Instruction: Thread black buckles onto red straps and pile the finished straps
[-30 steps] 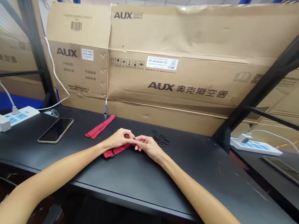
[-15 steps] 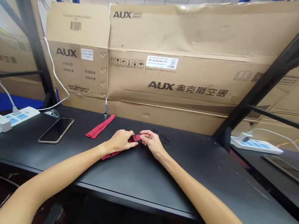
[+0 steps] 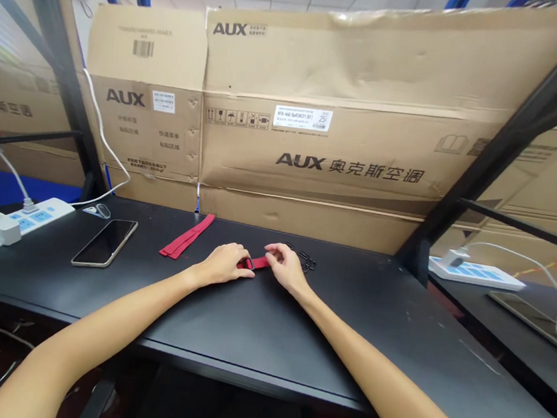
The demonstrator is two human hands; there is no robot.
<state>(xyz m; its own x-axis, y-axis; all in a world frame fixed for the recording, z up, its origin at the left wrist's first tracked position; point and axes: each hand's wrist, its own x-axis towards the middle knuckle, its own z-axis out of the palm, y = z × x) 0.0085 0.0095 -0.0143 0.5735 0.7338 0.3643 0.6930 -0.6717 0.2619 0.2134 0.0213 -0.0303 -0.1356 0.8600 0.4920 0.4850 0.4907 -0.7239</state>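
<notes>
A red webbing strap [image 3: 260, 262] stretches between my two hands, just above the black table. My left hand [image 3: 225, 263] is closed, thumb and fingers pinching a black buckle [image 3: 251, 264] through which the strap runs. The strap's right end is pinched in the fingers of my right hand [image 3: 286, 267]. Just behind my right hand lie several black buckles and rings [image 3: 307, 260], partly covered by it. More red straps [image 3: 187, 235] lie on the table, left of and beyond my left hand.
A smartphone [image 3: 105, 243] lies on the table [image 3: 343, 350] at the left. Beside it are a white power strip [image 3: 49, 213] with plugs and cables. Large cardboard panels [image 3: 357, 137] stand along the back edge. Another power strip [image 3: 482, 274] is at the right.
My right hand has moved slightly right, drawing out more strap between the hands. The strap's tail and black fitting below my left hand no longer show.
</notes>
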